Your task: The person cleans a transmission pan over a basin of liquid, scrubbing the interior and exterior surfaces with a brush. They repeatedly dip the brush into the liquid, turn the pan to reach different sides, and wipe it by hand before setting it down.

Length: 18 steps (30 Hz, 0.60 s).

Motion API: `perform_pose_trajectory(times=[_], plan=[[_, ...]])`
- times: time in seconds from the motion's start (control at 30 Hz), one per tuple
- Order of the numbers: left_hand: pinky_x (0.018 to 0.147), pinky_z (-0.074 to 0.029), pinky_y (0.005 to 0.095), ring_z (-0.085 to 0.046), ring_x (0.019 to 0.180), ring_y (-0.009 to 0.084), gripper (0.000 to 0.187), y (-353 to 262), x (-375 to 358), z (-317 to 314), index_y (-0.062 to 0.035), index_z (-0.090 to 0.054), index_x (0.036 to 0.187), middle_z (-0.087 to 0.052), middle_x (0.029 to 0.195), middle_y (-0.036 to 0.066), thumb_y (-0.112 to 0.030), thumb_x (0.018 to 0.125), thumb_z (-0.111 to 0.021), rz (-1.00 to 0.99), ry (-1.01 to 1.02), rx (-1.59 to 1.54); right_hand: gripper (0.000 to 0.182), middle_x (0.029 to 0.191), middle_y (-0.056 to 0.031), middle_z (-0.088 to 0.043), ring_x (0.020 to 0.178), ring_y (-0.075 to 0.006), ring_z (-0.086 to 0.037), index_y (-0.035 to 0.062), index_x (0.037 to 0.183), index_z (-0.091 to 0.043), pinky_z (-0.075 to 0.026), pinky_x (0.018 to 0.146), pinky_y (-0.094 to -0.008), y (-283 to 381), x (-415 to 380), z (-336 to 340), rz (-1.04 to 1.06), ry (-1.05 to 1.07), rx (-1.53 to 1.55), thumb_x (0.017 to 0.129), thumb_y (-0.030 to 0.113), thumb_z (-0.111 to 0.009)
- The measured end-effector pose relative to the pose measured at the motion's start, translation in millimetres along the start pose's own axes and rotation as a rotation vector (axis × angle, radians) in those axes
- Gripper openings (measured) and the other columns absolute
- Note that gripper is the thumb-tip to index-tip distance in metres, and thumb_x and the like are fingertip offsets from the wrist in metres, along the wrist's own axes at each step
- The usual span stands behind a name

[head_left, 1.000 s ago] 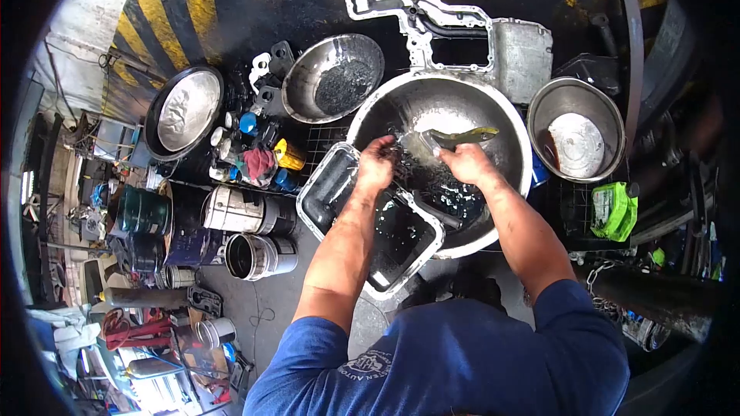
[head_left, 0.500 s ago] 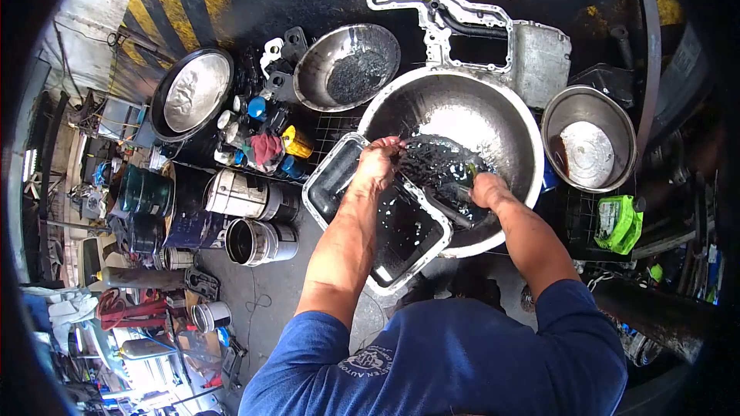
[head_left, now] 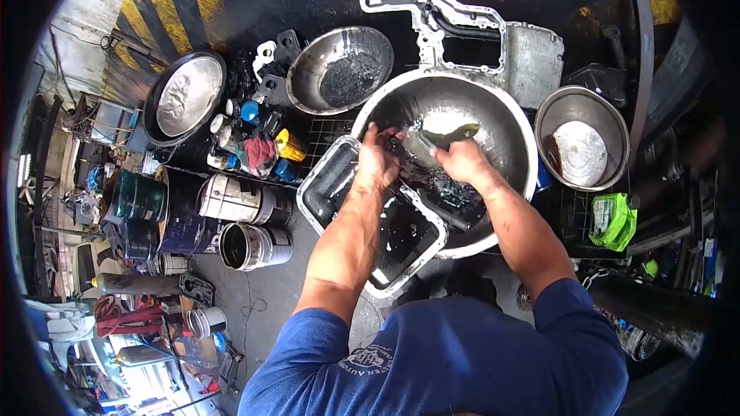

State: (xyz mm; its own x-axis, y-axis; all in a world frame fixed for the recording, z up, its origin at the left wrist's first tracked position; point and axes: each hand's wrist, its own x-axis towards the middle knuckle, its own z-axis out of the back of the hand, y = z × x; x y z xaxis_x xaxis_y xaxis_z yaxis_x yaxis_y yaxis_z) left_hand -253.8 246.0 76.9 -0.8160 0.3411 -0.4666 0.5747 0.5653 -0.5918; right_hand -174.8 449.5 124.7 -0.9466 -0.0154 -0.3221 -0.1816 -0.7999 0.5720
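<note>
A cast-metal oil pan with a pale flange rim lies tilted across the near left edge of a large steel bowl, part of it inside the bowl. My left hand grips the pan's far side, thumb raised and darkened fingers curled; its exact hold is partly hidden. Closed in my right hand is a brush with a yellow-green end, held above the pan beside my left fingers. Dark wet liquid glistens in the bowl. A dark tube lies against the pan's right side.
Behind the bowl rests another cast housing. A smaller basin with dark residue stands at left, a steel pot at right. Bottles, a red rag and buckets are farther left. A green container sits right.
My right hand has moved up and left with the brush, from the bowl's lower right toward my left hand. My left hand has turned slightly, its thumb lifting.
</note>
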Motion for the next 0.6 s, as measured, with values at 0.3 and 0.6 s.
perform_pose_trajectory(times=[0.3,0.6], plan=[[0.071,-0.053,0.0330,-0.060,0.085,0.0269,0.037,4,-3,8,-0.0002,-0.039,0.116,-0.057,0.096,0.017,0.015,0.083,-0.032,-0.146,-0.207,0.160,0.059,0.079,-0.0217,-0.067,0.084,-0.0382,-0.065,-0.0011,0.081,-0.070,-0.051,0.081,-0.0439,-66,10,-62,-0.003,-0.040,-0.218,0.091,0.051,-0.045],[0.072,-0.051,0.0394,-0.061,0.085,0.0249,0.023,4,-11,3,-0.0033,-0.049,0.117,-0.061,0.105,0.012,-0.012,0.097,-0.041,0.012,-0.215,0.410,0.060,0.084,-0.0276,-0.065,0.085,-0.0367,-0.066,-0.0062,0.086,-0.068,-0.051,0.078,-0.0420,-48,9,-45,-0.020,-0.047,-0.019,0.090,0.052,-0.050]])
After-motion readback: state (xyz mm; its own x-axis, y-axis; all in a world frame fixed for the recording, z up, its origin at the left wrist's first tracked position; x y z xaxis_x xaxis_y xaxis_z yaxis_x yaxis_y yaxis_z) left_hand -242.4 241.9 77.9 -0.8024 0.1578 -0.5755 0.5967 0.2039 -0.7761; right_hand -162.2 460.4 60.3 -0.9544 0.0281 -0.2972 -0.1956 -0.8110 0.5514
